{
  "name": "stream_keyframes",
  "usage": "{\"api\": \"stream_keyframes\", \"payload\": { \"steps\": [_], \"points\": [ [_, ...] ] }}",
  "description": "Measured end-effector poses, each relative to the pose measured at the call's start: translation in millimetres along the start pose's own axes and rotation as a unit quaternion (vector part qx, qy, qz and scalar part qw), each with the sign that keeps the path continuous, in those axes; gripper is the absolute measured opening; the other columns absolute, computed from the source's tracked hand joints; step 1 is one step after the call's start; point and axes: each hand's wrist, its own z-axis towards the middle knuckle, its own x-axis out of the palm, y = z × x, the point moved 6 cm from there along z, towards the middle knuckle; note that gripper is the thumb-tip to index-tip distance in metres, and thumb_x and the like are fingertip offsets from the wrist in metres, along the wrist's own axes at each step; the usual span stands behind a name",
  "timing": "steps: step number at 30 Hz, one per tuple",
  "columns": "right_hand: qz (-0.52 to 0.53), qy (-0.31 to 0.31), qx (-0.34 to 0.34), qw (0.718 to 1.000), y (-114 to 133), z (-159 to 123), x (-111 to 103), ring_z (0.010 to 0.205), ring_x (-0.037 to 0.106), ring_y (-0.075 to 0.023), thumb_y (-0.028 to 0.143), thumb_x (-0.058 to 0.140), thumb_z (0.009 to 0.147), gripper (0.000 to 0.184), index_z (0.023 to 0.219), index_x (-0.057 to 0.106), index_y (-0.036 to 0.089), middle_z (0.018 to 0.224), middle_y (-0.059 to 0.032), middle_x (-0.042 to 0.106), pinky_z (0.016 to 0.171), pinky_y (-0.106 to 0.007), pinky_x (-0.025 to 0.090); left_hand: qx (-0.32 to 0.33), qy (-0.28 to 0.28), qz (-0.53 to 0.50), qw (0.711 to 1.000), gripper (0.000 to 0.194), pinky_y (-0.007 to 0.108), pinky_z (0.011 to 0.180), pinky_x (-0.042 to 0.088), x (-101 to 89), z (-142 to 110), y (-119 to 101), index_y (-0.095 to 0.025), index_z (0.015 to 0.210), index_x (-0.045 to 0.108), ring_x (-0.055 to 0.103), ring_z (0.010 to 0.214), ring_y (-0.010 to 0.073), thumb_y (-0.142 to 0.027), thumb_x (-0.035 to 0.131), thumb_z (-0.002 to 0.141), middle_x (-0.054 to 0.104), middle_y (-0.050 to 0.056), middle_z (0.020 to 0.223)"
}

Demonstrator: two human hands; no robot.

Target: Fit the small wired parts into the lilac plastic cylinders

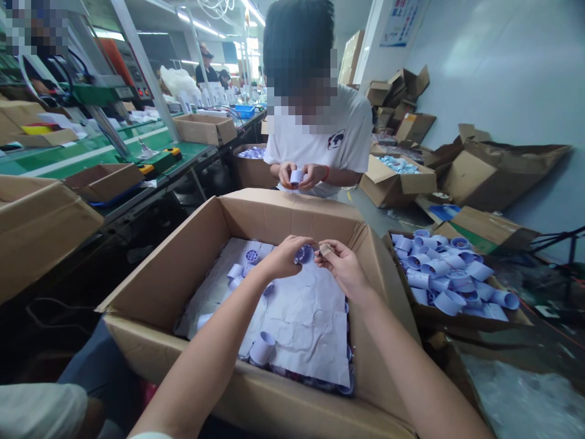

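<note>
My left hand (287,257) is closed around a pale lilac plastic cup-shaped part (304,254), its open end turned toward my right hand. Close beside it, my right hand (340,263) pinches its thumb and fingertips together near the part's rim. Something tan shows at those fingertips, too small to make out. Both hands are above a large open cardboard box (292,210). Inside it, a crumpled white paper sheet (301,317) carries several similar parts, among them an upright cylinder (262,348) near the front and a slotted round piece (251,256) farther back.
Across the box, a co-worker (320,140) in a white shirt holds a similar part (296,177) in both hands. To the right stands a carton of many lilac cylinders (441,268). A green workbench (155,143) runs along the left. Empty cartons (498,171) lie by the wall.
</note>
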Motion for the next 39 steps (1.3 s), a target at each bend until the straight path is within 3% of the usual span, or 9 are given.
{"api": "stream_keyframes", "payload": {
  "steps": [4, 8, 16, 23, 34, 39],
  "points": [
    [0.007, 0.009, -0.003, 1.000, 0.5, 0.4, -0.6, 0.059, 0.060, -0.0105, 0.046, 0.081, 0.056, 0.037, 0.075, 0.067, 0.018, 0.069, -0.0002, 0.066, 0.057, -0.024, 0.048, -0.002, -0.001, -0.008, 1.000, 0.066, 0.039, 0.092, 0.044, 0.1, 0.4, -0.6, -0.018, 0.115, 0.052, 0.056, 0.107, 0.0248, 0.004, 0.051, 0.052, 0.062, 0.008, 0.117],
    [-0.009, 0.022, 0.001, 1.000, 0.0, 0.3, 1.2, 0.060, 0.060, -0.0109, 0.043, 0.083, 0.052, 0.039, 0.077, 0.067, 0.018, 0.068, 0.0007, 0.066, 0.059, -0.025, 0.049, -0.005, -0.008, -0.018, 1.000, 0.067, 0.039, 0.093, 0.044, -0.5, -0.1, -0.2, -0.018, 0.115, 0.051, 0.056, 0.107, 0.0247, 0.004, 0.051, 0.052, 0.062, 0.008, 0.117],
    [-0.088, 0.019, -0.063, 0.994, -3.2, 3.4, 1.0, 0.057, 0.060, -0.0123, 0.043, 0.080, 0.056, 0.040, 0.081, 0.059, 0.020, 0.067, 0.0017, 0.066, 0.056, -0.027, 0.050, -0.015, -0.012, -0.025, 1.000, 0.071, 0.040, 0.094, 0.044, -0.6, -1.2, -0.4, -0.020, 0.120, 0.047, 0.054, 0.110, 0.0251, 0.003, 0.051, 0.053, 0.060, 0.007, 0.120],
    [-0.101, 0.006, -0.100, 0.990, 8.9, -2.5, 3.1, 0.059, 0.061, -0.0138, 0.045, 0.076, 0.061, 0.035, 0.080, 0.061, 0.020, 0.065, 0.0010, 0.064, 0.057, -0.028, 0.049, -0.028, -0.028, -0.027, 0.999, 0.073, 0.040, 0.096, 0.044, -2.3, -1.4, 2.0, -0.018, 0.124, 0.044, 0.052, 0.113, 0.0257, 0.002, 0.052, 0.055, 0.059, 0.010, 0.121],
    [-0.108, 0.077, -0.057, 0.990, 5.4, -7.9, 13.6, 0.053, 0.058, -0.0124, 0.038, 0.077, 0.059, 0.029, 0.076, 0.062, 0.019, 0.059, 0.0027, 0.062, 0.054, -0.027, 0.047, -0.018, -0.028, -0.013, 0.999, 0.072, 0.039, 0.094, 0.045, -0.3, -0.9, 4.2, -0.018, 0.124, 0.044, 0.051, 0.114, 0.0244, 0.002, 0.052, 0.056, 0.058, 0.009, 0.122],
    [-0.099, 0.071, -0.051, 0.991, 9.2, -9.0, 12.7, 0.053, 0.057, -0.0124, 0.039, 0.075, 0.061, 0.028, 0.078, 0.064, 0.020, 0.061, 0.0018, 0.063, 0.055, -0.028, 0.046, -0.017, -0.038, -0.009, 0.999, 0.073, 0.040, 0.094, 0.044, -1.5, -1.2, 5.2, -0.020, 0.125, 0.043, 0.052, 0.113, 0.0243, 0.002, 0.052, 0.056, 0.059, 0.008, 0.120]
  ]
}}
